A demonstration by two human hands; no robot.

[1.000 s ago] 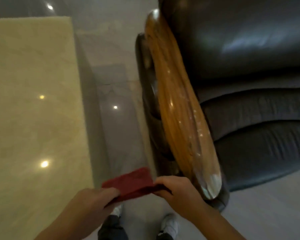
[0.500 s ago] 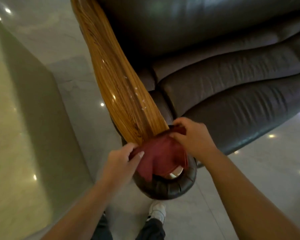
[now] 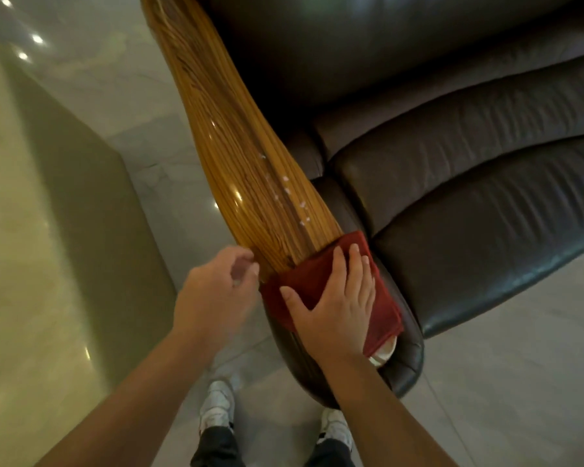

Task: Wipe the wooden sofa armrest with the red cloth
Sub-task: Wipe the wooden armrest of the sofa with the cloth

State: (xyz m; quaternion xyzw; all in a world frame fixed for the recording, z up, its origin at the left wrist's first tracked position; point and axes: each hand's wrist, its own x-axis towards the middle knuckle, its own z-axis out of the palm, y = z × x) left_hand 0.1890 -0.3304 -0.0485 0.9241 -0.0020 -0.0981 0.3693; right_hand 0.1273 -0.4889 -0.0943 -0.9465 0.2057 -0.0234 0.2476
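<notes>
Red cloth, folded into a thick pad, lies over the near end of the wooden sofa armrest, just below centre of the frame, with one corner hanging over the rounded tip at lower right. The right hand lies flat on it with fingers spread, pressing it to the wood. The left hand hovers just left of the cloth beside the armrest's edge, fingers loosely curled and gripping nothing. By the look of it, the wipe is only starting: the long glossy strip of striped golden-brown wood runs bare toward the upper left, with small pale specks scattered just ahead of the cloth. The next move likely calls for a firm, even push up the armrest through those specks.
</notes>
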